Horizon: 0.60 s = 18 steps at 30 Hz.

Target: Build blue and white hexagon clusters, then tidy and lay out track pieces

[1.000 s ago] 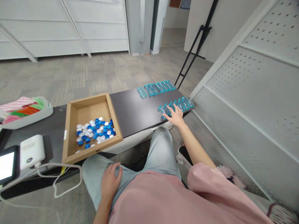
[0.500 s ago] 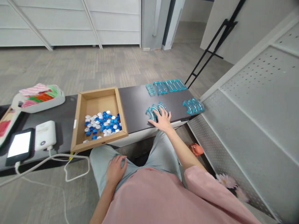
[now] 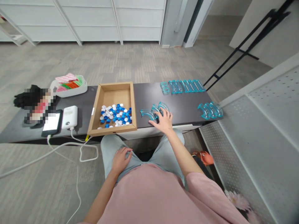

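Observation:
My right hand is over a small group of clear tube pieces with turquoise ends, its fingers spread and touching them. One curved tube piece lies turned sideways at the left of this group, near my thumb. Another curved piece shows past my fingertips, and a further one is partly hidden under the hand. My left hand rests on my left thigh with its fingers stretched out, holding nothing.
A cardboard tray with blue and white hexagonal pieces stands left of the tubes. Straight tubes line the far edge; more curved tubes lie right. Leftward are a power bank, phone, cables and white basket.
The view has swung left. The leftmost curved tube has turned from upright to sideways and moved left from the others. My right hand stays over the group; my left hand rests as before.

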Each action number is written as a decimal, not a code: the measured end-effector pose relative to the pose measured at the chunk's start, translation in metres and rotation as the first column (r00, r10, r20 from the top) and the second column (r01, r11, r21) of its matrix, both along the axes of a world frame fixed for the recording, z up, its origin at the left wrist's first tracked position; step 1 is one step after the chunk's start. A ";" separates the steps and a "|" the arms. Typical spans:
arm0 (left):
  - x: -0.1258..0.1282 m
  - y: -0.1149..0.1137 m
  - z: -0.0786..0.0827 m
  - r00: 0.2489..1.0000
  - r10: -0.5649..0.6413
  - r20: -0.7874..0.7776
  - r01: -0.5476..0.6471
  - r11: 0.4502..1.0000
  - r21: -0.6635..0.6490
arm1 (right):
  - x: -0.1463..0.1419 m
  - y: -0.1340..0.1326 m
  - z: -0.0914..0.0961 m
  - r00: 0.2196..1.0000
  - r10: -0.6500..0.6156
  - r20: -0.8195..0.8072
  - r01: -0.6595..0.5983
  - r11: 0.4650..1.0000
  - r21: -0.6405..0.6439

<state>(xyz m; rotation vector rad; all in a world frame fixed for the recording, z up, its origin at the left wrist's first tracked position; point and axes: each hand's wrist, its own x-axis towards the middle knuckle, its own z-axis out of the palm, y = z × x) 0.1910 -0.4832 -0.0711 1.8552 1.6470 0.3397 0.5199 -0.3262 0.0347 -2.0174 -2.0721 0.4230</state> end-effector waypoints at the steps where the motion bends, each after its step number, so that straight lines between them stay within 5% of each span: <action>1: -0.001 0.001 0.002 1.000 0.009 0.011 -0.009 1.000 0.003 | -0.001 0.001 0.001 1.000 -0.007 -0.003 0.007 1.000 -0.002; 9: -0.018 0.008 0.014 0.990 0.142 -0.011 -0.142 0.989 0.040 | -0.022 0.018 0.003 0.997 -0.060 -0.042 0.061 0.998 0.024; 18: -0.007 0.007 0.017 0.987 0.137 -0.088 -0.134 0.990 0.033 | -0.034 0.015 0.001 0.998 -0.043 -0.052 0.045 0.999 0.023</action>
